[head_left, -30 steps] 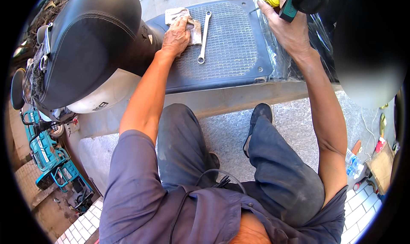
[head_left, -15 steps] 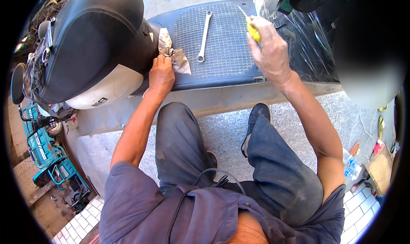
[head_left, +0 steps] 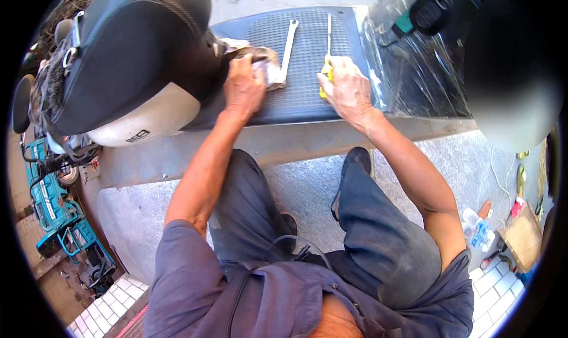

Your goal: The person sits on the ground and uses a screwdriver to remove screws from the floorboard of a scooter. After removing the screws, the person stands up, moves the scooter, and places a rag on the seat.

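Observation:
My left hand [head_left: 244, 85] is closed on a crumpled, stained cloth rag [head_left: 273, 72] beside the scooter's black seat [head_left: 139, 48]. Part of the rag is hidden beneath the fingers. In my right hand [head_left: 350, 86] is the yellow handle of a screwdriver [head_left: 329, 39], whose thin shaft points away from me over the ribbed grey footboard [head_left: 310, 81]. Between the two hands lies a silver wrench [head_left: 289, 51], its near end against the rag.
Clear plastic film covers the scooter's front panel [head_left: 414, 72] on the right, where a black key fob [head_left: 429, 13] hangs. Plastic bottles [head_left: 478, 228] and a cardboard piece [head_left: 522, 234] lie at the lower right. Teal machines [head_left: 50, 196] stand at far left.
My right hand has come down and left, bringing the screwdriver over the footboard. My left hand has shifted right and away from me with the rag, which now meets the wrench.

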Demonstrator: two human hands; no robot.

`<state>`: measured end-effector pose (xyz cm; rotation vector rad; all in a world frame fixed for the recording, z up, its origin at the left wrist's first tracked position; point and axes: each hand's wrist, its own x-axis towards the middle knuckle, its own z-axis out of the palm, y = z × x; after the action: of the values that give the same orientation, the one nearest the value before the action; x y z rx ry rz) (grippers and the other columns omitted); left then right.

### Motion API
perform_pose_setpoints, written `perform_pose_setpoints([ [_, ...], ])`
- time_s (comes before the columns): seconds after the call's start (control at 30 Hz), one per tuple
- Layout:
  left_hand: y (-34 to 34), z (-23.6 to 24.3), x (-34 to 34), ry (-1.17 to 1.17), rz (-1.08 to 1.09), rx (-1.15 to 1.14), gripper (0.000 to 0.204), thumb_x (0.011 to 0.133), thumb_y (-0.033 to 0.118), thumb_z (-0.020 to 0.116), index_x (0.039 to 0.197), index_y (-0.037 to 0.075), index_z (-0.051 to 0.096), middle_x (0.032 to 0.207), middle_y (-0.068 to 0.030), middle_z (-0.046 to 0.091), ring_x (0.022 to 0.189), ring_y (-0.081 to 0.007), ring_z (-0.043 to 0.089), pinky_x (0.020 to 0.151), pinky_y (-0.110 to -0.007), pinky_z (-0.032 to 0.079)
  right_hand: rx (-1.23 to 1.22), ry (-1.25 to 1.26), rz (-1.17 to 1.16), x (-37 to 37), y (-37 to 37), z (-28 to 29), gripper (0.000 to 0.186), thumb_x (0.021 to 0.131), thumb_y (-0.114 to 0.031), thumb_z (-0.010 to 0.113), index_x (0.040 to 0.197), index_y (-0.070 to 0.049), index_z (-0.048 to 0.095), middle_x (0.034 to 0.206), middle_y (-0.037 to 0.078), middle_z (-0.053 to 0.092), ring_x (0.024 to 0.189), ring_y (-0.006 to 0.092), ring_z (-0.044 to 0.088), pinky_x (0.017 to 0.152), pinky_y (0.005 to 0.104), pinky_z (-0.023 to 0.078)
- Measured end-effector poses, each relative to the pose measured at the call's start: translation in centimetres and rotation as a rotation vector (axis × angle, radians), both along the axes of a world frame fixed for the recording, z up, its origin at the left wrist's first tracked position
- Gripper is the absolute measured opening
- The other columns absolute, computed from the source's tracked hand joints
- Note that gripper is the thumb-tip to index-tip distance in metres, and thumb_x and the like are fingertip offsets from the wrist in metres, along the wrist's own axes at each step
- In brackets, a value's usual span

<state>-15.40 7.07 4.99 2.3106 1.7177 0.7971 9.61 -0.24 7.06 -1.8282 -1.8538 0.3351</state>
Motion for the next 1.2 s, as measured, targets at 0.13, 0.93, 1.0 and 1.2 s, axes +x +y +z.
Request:
perform_pose_setpoints([
  [0.13, -0.5, -0.6, 4.8, 0.213, -0.101, -0.116, 0.045, 0.08, 0.028, 0.075, 0.112, 0.0, 0.063, 0.11, -0.0228, 0.064, 0.106, -0.0406, 0.061, 0.09, -0.051, 0.055, -0.184, 0.018, -0.151, 0.4, 3.0, -1.5, 0.048, 0.092, -0.04, 0.073, 0.115, -0.001, 0.055, 0.112, 0.026, 0.065, 0.097, 0.0448, 0.069, 0.084, 0.0516, 0.057],
  [0.93, -4.9, -1.2, 10.4, -0.701, -0.173, -0.551, 0.031, 0.097, 0.004, 0.057, 0.125, -0.001, 0.068, 0.11, -0.0193, 0.07, 0.103, -0.0276, 0.068, 0.092, -0.037, 0.052, -0.854, 1.603, -0.196, 3.0, 6.0, -3.7, 0.028, 0.1, -0.033, 0.07, 0.101, -0.006, 0.069, 0.088, 0.006, 0.071, 0.069, 0.0183, 0.067, 0.061, 0.0352, 0.057],
  [1.0, -5.1, -0.5, 9.6, -0.654, -0.186, -0.572, 0.031, 0.097, 0.004, 0.057, 0.125, 0.001, 0.068, 0.11, -0.0187, 0.07, 0.104, -0.0267, 0.068, 0.092, -0.037, 0.052, -0.912, 1.707, -0.243, 2.1, 5.8, -3.1, 0.024, 0.1, -0.032, 0.069, 0.099, -0.008, 0.069, 0.086, 0.006, 0.071, 0.069, 0.0188, 0.068, 0.061, 0.0355, 0.057],
  [1.2, -7.5, 8.0, 8.3, -0.597, -0.305, -0.358, 0.013, 0.097, 0.002, 0.054, 0.104, -0.001, 0.064, 0.093, -0.0207, 0.062, 0.088, -0.0377, 0.064, 0.079, -0.044, 0.051, -0.733, 1.472, -0.228, 5.1, 4.9, -4.4, 0.012, 0.101, -0.02, 0.065, 0.099, -0.008, 0.064, 0.081, 0.005, 0.067, 0.065, 0.0165, 0.066, 0.056, 0.0336, 0.055],
])
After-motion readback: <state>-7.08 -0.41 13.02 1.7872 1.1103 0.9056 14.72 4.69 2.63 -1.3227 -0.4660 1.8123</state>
